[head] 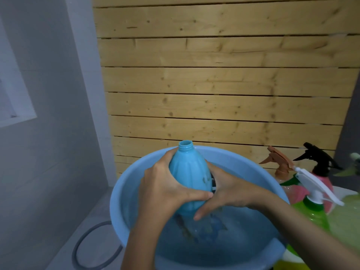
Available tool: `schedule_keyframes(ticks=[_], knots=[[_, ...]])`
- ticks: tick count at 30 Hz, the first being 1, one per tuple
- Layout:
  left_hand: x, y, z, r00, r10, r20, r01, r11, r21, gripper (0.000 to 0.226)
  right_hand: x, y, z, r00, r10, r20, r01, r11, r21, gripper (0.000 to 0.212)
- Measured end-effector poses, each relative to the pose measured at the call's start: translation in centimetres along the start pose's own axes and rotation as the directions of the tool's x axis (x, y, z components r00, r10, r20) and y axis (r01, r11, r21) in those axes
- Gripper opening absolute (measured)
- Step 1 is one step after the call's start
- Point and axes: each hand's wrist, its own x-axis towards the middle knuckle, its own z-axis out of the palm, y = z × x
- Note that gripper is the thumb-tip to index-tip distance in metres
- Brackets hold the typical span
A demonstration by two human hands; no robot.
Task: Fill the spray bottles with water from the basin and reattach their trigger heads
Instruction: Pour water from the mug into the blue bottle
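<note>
Bottle (188,178) sits neck-up and capless over the water in the basin (251,168), with the left hand (163,190) and right hand (228,193) both in a snug grip round its belly. I'd lay it sideways and sink the neck slowly, letting air bubble out.

A: Basins?
B: One blue basin (124,184).
A: Bottles with no head?
B: One blue bottle (188,172). Hands on it: two, my left hand (161,190) and my right hand (228,193).
A: Trigger heads on bottles?
B: Three: one brown trigger head (280,162), one black trigger head (315,156), one white trigger head (315,184).
A: Hoses?
B: One grey hose (81,248).
</note>
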Motion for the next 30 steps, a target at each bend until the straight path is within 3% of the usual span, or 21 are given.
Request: schedule_keyframes(ticks=[11,22,27,30], knots=[[-2.9,3.3,1.7,0.984,0.140,0.111,-0.128,0.986,-0.103,0.102,-6.2,-0.4,-0.2,0.940,-0.075,-0.332,0.045,0.994,-0.099,0.089],[-5.0,4.8,5.4,0.988,0.078,0.134,-0.017,0.914,-0.406,0.088,-9.3,0.4,0.7,0.838,-0.091,-0.538,0.157,0.985,0.078,0.083],[-5.2,5.7,6.2,0.999,0.003,0.050,0.017,0.920,-0.393,0.094,-9.5,0.9,1.6,0.781,-0.098,-0.617,0.138,0.990,0.017,0.082],[-5.2,5.6,6.4,0.999,-0.031,0.040,0.044,0.931,-0.363,0.086,-9.5,1.0,1.8,0.777,-0.103,-0.621,0.119,0.993,-0.016,0.079]])
